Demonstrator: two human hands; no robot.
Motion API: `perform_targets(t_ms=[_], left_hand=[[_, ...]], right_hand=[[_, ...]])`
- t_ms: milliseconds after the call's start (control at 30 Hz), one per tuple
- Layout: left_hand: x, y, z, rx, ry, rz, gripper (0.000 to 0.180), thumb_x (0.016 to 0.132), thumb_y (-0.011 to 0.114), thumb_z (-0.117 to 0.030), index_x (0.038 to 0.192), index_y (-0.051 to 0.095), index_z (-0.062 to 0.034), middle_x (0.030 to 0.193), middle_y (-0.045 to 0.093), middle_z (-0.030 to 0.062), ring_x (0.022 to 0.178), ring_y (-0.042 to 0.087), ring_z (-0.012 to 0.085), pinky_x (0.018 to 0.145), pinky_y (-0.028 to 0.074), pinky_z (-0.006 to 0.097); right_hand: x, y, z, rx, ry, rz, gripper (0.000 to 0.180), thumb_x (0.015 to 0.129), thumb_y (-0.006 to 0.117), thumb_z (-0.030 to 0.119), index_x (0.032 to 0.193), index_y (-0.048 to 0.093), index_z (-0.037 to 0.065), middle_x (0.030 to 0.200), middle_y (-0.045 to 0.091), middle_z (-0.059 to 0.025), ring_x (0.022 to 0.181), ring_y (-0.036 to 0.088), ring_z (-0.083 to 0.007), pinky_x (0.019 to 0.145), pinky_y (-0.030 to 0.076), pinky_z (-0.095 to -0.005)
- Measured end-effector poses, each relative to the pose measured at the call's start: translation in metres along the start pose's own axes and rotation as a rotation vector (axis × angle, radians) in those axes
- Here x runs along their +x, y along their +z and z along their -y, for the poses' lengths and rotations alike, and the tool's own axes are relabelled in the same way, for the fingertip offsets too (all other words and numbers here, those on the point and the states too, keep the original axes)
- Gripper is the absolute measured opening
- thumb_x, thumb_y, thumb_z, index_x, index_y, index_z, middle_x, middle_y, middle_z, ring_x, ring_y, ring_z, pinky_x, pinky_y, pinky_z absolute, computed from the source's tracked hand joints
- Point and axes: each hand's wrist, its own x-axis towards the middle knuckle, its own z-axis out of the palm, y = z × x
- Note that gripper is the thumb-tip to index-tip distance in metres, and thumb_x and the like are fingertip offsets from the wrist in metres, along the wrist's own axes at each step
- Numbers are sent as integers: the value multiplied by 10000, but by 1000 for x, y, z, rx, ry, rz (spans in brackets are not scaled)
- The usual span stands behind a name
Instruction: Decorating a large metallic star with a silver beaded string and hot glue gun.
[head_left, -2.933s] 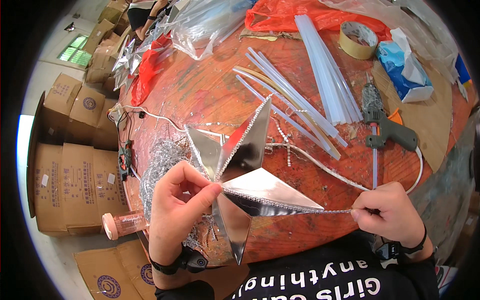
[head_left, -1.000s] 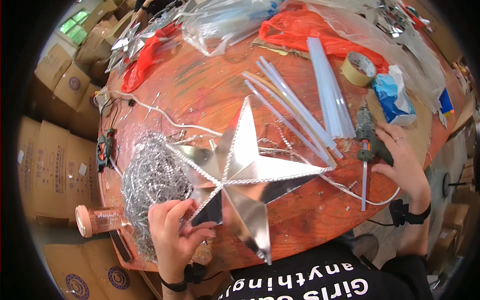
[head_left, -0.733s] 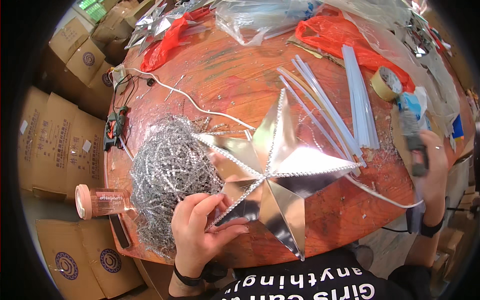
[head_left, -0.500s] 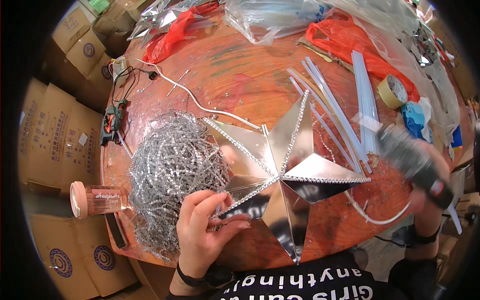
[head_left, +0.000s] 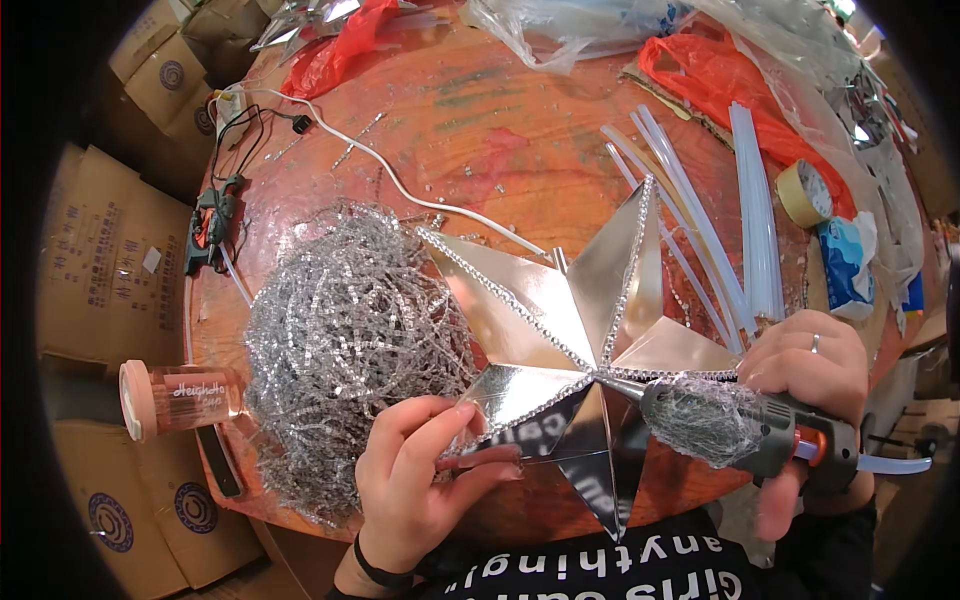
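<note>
A shiny silver five-pointed star lies in front of me, its raised ridges partly lined with rhinestone trim. My left hand pinches the star's lower-left point between thumb and fingers. In my right hand is a dark hot glue gun, covered in stringy glue, with a clear glue stick sticking out of its back. Its nozzle tip meets the star near the centre, where the ridges join. Left of the star, beside my left hand, sits a big tangled heap of silver trim.
A pink-lidded bottle and a dark flat object lie at the left edge. Behind them is a second glue gun; a white cord crosses the table. Glue sticks, a tape roll and a tissue pack lie right.
My right hand has brought the glue gun from the right side inward, so its nozzle now reaches the star's centre. My left hand keeps its pinch on the star's point.
</note>
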Motion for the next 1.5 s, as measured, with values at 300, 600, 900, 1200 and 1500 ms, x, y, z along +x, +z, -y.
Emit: perform_targets(t_ms=[300,600,900,1200,1500], left_hand=[[-1,2,3,-36,-12,-41,641,714,903,-53,1278,599,-33,1151,571,121,946,680,204,713,657,306],[1,1,-1,72,17,-45,643,709,898,-39,1278,599,-36,1168,563,120,956,667,210,741,658,314],[2,4,-1,-30,7,-52,577,749,853,27,1264,596,-2,1218,539,131,981,663,205,735,685,301],[3,2,2,200,102,-102,545,740,886,-45,1221,631,-23,1137,601,119,924,647,175,597,552,248],[-1,3,-13,210,34,-114,564,716,915,-174,1201,667,-27,1116,641,113,883,693,195,633,573,282]], right_hand=[[-15,-4,10,11,83,60,937,498,605,973,724,556,65,662,599,-47,567,585,-233,534,439,-341],[-36,6,14,-94,-98,16,896,533,655,930,731,593,58,742,699,-76,662,704,-254,589,541,-347],[-60,12,20,49,-52,23,839,502,719,888,686,561,85,605,563,-10,507,571,-188,479,424,-298],[-81,12,41,-19,-28,65,206,597,657,283,707,619,113,639,568,25,547,604,-162,474,450,-288],[-116,-5,23,130,-51,-164,779,741,675,792,872,626,26,832,675,-103,741,675,-223,653,537,-324]])
